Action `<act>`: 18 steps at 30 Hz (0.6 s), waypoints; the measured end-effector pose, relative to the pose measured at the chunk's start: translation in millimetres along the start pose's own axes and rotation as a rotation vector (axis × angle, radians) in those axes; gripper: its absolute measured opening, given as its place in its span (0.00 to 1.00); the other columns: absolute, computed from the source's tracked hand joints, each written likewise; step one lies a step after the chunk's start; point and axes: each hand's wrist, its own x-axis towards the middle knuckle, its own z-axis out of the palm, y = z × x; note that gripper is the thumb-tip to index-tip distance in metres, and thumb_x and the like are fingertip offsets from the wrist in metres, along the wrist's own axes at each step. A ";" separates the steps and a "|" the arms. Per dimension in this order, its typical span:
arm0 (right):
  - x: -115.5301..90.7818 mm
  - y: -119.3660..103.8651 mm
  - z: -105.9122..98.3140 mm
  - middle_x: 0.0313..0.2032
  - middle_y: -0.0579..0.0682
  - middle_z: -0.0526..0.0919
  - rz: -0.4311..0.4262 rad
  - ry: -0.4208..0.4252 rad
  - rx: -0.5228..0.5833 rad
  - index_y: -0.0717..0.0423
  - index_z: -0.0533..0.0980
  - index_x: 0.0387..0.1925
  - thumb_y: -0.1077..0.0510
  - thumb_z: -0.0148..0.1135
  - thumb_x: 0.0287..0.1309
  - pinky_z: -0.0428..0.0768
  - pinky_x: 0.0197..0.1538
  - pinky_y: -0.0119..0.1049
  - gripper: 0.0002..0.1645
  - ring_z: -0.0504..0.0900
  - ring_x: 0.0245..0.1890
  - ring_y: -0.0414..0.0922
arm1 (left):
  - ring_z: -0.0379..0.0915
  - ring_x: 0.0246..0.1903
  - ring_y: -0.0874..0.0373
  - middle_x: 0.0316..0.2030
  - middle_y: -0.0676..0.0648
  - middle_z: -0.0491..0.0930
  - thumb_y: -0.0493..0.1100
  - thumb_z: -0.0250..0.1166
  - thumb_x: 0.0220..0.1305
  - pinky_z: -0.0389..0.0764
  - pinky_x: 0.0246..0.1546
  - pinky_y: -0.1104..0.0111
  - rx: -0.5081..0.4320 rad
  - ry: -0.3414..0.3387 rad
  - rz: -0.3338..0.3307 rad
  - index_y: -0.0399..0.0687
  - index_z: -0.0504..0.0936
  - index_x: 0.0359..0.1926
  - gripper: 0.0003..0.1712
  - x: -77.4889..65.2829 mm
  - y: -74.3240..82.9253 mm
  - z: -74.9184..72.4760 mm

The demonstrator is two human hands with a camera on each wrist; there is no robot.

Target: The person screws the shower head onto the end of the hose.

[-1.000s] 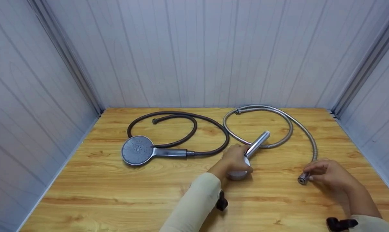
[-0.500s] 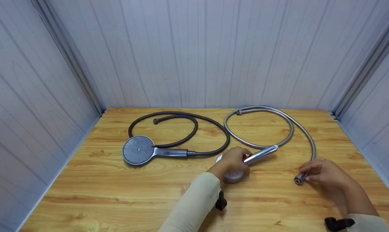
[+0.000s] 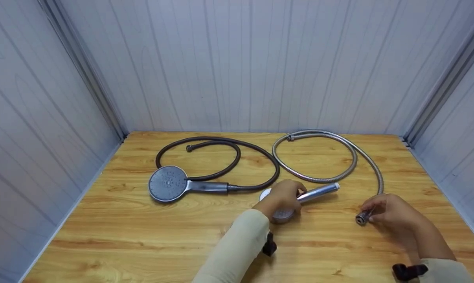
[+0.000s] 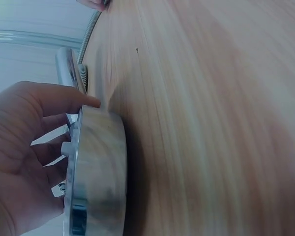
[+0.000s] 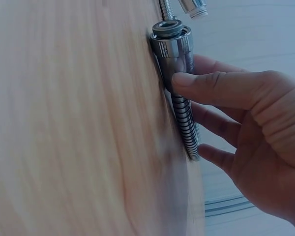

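A chrome shower head (image 3: pixel 284 215) is gripped by my left hand (image 3: pixel 283 196), fingers over its back near the neck. Its handle (image 3: pixel 319 192) points right, the threaded end bare. In the left wrist view the head's shiny rim (image 4: pixel 102 167) is close over the wood, thumb at its edge. My right hand (image 3: pixel 394 214) pinches the end fitting (image 3: pixel 362 217) of a silver metal shower hose (image 3: pixel 379 177). The right wrist view shows the thumb on the conical fitting (image 5: pixel 174 64), with a washer seated in its open end.
A second shower head (image 3: pixel 168 183), grey-faced, lies at the left with a dark hose (image 3: pixel 260 150) joined to its handle. The silver hose loops behind my hands, its other end nut (image 3: pixel 291 137) near the back wall (image 3: pixel 237 67). Panels stand on both sides of the wooden table (image 3: pixel 142 243).
The shower head's handle has swung clockwise, from pointing up and right to pointing nearly right. My right hand has moved slightly left with the hose fitting.
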 end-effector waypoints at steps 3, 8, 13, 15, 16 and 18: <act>1.1 -0.7 1.0 0.41 0.55 0.85 0.003 -0.026 0.037 0.62 0.84 0.43 0.70 0.70 0.49 0.80 0.42 0.33 0.16 0.83 0.39 0.44 | 0.74 0.38 0.67 0.40 0.58 0.82 0.36 0.76 0.45 0.73 0.41 0.73 0.010 -0.006 0.012 0.59 0.81 0.57 0.34 -0.7 3.0 0.0; 3.3 -1.8 1.7 0.41 0.56 0.85 -0.004 -0.046 0.062 0.64 0.83 0.44 0.69 0.70 0.50 0.80 0.41 0.33 0.16 0.83 0.39 0.44 | 0.74 0.42 0.67 0.44 0.58 0.81 0.33 0.72 0.46 0.74 0.41 0.73 0.037 -0.011 0.029 0.63 0.80 0.59 0.37 -0.4 4.3 1.1; 6.5 0.2 1.4 0.42 0.57 0.84 -0.004 -0.050 0.070 0.63 0.83 0.44 0.69 0.71 0.50 0.80 0.41 0.33 0.16 0.83 0.40 0.43 | 0.74 0.41 0.68 0.42 0.60 0.81 0.43 0.77 0.50 0.72 0.46 0.71 0.044 -0.003 0.020 0.65 0.80 0.58 0.32 -0.1 2.8 2.4; 7.3 0.5 1.7 0.42 0.57 0.84 -0.007 -0.051 0.065 0.63 0.83 0.44 0.68 0.71 0.50 0.80 0.41 0.33 0.16 0.83 0.40 0.43 | 0.74 0.39 0.68 0.39 0.60 0.81 0.48 0.77 0.51 0.72 0.46 0.70 0.037 0.004 0.021 0.64 0.81 0.58 0.30 -0.2 1.9 3.0; 7.5 0.3 2.0 0.41 0.56 0.84 -0.004 -0.048 0.059 0.63 0.83 0.44 0.68 0.71 0.50 0.80 0.41 0.32 0.16 0.83 0.40 0.42 | 0.73 0.38 0.69 0.38 0.61 0.81 0.49 0.76 0.52 0.72 0.46 0.70 0.032 0.008 0.023 0.64 0.82 0.57 0.29 -0.4 1.4 3.4; 8.2 -0.1 3.0 0.41 0.56 0.84 -0.008 -0.040 0.044 0.63 0.83 0.43 0.68 0.71 0.50 0.80 0.41 0.32 0.15 0.83 0.40 0.44 | 0.73 0.36 0.69 0.36 0.61 0.81 0.50 0.76 0.53 0.72 0.44 0.70 0.029 0.015 0.029 0.64 0.82 0.57 0.27 -0.7 0.7 3.4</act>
